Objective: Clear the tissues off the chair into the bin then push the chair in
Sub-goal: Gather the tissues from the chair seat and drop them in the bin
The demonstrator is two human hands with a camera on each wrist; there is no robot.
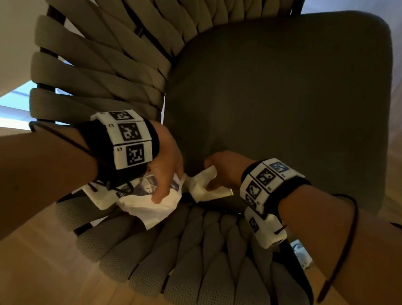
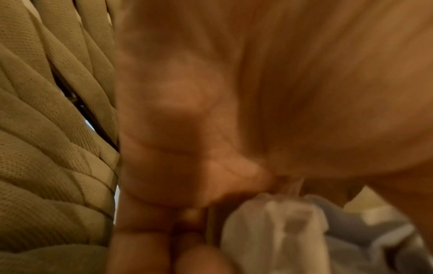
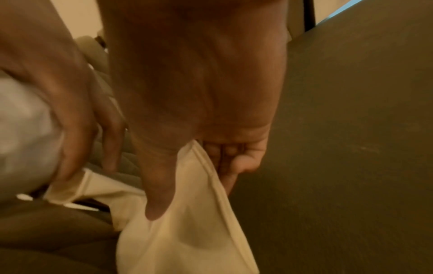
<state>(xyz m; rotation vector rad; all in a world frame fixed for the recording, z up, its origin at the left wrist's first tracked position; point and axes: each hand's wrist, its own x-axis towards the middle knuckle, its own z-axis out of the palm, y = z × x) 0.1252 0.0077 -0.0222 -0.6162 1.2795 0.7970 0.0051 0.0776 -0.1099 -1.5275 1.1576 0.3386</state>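
A chair with a dark grey seat cushion and a woven grey backrest fills the head view. My left hand grips a crumpled white tissue wad near the seat's near edge; the wad shows blurred under my fingers in the left wrist view. My right hand pinches a second white tissue just beside it. In the right wrist view that tissue hangs from between my thumb and curled fingers above the seat. No bin is in view.
The woven backrest rim curves around below my hands. A wooden floor lies underneath. A pale wall stands at the left, and a bright window strip shows behind the chair's side.
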